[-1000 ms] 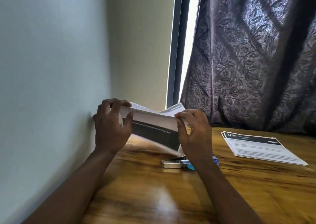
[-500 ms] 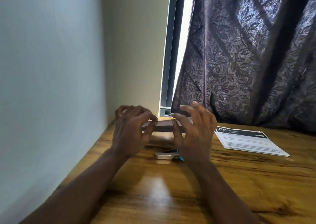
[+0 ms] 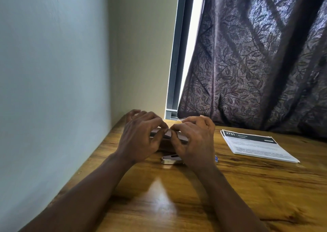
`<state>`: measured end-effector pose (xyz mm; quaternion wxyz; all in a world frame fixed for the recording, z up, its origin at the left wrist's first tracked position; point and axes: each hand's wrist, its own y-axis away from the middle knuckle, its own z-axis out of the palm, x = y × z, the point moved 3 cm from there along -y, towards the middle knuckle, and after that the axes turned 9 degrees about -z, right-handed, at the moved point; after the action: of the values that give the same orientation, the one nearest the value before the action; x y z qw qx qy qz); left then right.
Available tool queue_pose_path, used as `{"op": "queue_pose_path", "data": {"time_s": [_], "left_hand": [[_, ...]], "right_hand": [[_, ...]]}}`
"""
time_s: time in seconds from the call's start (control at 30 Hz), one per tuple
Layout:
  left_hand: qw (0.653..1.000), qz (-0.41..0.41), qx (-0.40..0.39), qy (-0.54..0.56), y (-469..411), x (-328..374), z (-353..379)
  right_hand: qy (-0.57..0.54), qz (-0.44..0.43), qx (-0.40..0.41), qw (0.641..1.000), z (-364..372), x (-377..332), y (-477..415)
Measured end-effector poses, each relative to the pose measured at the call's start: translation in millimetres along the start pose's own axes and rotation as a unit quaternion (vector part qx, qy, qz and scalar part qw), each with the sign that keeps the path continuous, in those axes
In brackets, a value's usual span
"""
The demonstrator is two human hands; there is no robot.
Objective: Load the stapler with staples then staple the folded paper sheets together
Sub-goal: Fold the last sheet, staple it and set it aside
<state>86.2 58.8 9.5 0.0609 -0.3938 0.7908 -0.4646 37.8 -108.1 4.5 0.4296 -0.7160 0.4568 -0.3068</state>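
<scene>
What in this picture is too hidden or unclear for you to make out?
- Head view: the folded white paper sheets are mostly covered by the left hand and right hand; any print is hidden.
- Silver metal stapler: its rear is behind the right hand; whether it holds staples is unseen.
- Small blue item past that hand: too little shows to identify.
- Flat stack of printed sheets: body text too small to read.
</scene>
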Motion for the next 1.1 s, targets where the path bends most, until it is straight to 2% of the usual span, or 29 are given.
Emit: {"op": "queue_pose_path", "data": {"time_s": [0.33,0.57,0.77,0.93,1.1], "left_hand": [[0.999,-0.040,0.002,0.011,-4,-30,-13],[0.996,-0.077,0.021,0.040,-2,-41,-12],[0.994,-0.077,-0.010,0.081,1,-29,0],[0.996,-0.078,-0.013,0.043,5,-17,7],[0.998,-0.052,-0.021,0.004,5,-1,8]], "right_hand": [[0.019,0.050,0.023,0.998,-9,32,7],[0.019,0.194,0.040,0.980,-9,42,21],[0.017,0.043,-0.024,0.999,4,17,12],[-0.009,0.076,-0.010,0.997,11,7,13],[-0.020,0.065,-0.021,0.997,12,2,14]]}}
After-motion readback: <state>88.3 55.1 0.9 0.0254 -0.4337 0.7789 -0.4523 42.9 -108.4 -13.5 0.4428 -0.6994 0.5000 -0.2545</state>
